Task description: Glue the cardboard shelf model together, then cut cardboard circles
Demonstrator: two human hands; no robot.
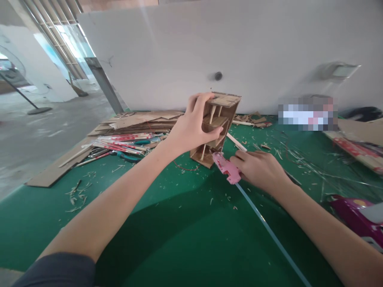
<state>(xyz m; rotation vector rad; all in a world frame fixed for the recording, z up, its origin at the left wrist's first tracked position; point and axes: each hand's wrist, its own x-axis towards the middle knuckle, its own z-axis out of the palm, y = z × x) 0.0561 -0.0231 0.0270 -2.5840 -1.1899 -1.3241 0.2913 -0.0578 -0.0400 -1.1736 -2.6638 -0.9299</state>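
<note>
My left hand (194,125) grips a small brown cardboard box (226,100) from its left side, thumb across the open front. The box stands tilted on the green tabletop (179,223), with shelves and thin wooden sticks set between them like pillars. In my right hand (260,169) is a pink hot glue gun (229,169), fingers closed round its far side. Its nozzle end is close to the lower front edge of the box; whether they touch I cannot tell. A long translucent glue stick (263,221) trails from the gun's rear toward me.
Red-and-white wrapped chopsticks (119,144) and teal-handled pliers (127,157) lie at left, before stacked cardboard sheets (140,121). A wooden stick (236,142) lies behind the glue gun. Shavings and glue strands litter the table. A magenta object (356,215) sits at right; a white wall (167,56) rises behind.
</note>
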